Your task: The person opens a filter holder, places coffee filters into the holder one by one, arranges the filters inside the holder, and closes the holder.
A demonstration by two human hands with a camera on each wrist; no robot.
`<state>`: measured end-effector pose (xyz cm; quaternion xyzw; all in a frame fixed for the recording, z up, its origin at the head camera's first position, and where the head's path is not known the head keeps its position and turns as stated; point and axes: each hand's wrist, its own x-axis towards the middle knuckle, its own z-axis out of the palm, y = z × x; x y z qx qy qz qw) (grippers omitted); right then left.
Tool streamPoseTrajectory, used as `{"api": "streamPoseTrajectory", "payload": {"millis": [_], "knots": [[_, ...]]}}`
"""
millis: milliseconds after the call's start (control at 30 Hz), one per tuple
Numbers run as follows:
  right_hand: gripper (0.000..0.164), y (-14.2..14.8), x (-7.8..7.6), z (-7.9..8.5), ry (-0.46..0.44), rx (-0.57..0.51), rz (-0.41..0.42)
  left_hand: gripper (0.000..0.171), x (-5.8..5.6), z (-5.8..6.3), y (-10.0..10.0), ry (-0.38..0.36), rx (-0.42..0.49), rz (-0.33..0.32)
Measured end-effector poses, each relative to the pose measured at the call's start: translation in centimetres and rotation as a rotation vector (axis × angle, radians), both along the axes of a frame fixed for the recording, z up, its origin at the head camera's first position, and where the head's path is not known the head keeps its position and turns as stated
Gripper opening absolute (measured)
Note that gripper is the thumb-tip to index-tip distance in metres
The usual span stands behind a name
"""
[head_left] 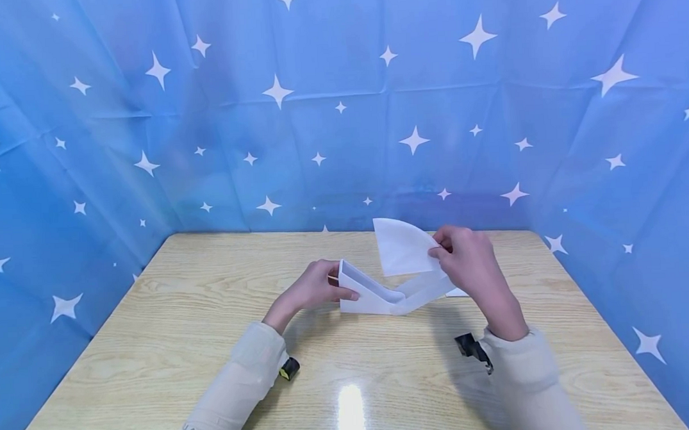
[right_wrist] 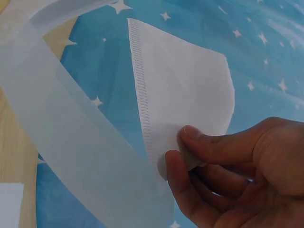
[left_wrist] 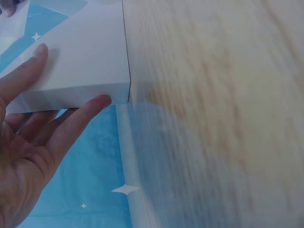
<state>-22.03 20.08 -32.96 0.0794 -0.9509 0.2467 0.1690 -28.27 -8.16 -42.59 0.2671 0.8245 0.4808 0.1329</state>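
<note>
My left hand [head_left: 318, 284] grips a white filter holder [head_left: 367, 297] at its taller left end, with the thumb on one broad face and fingers along the narrow side. A translucent curved lid [right_wrist: 80, 123] swings out from the holder's low right end. Above this lid, my right hand [head_left: 468, 261] pinches a white paper coffee filter [head_left: 406, 245] by one corner between thumb and fingertips. The right wrist view shows the crimped seam along one edge of this coffee filter. The filter is apart from the holder's opening.
Behind the lid, partly hidden, a flat white piece [head_left: 456, 293] lies on the wooden table [head_left: 212, 349]. A blue curtain with white stars [head_left: 341, 132] hangs at the back and both sides. Small black devices [head_left: 467, 345] are strapped at both wrists.
</note>
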Motion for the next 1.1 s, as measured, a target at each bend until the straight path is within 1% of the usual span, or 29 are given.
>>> {"api": "streamPoseTrajectory", "payload": {"millis": [200, 400, 633, 800, 1033, 1100], "knots": [[0.007, -1.2, -0.2, -0.7, 0.015, 0.021, 0.046, 0.035, -0.1, -0.1, 0.0, -0.004, 0.001, 0.010], [0.005, -2.2, -0.2, -1.3, 0.037, 0.024, 0.078, 0.033, 0.0, 0.1, 0.1, 0.001, -0.005, 0.011], [0.004, -3.2, -0.2, -1.8, 0.004, 0.047, 0.088, 0.031, 0.0, 0.2, 0.1, -0.002, -0.006, -0.001], [0.004, -3.6, 0.0, -1.8, 0.001, 0.036, 0.095, 0.032, 0.1, 0.2, 0.0, -0.009, 0.008, -0.003], [0.005, -3.2, -0.1, -1.6, 0.059, 0.037, 0.080, 0.031, 0.0, 0.1, 0.0, -0.004, -0.010, 0.000], [0.005, -3.1, -0.2, -1.7, 0.060, 0.035, 0.080, 0.030, 0.0, 0.1, 0.0, -0.001, -0.012, 0.000]]}}
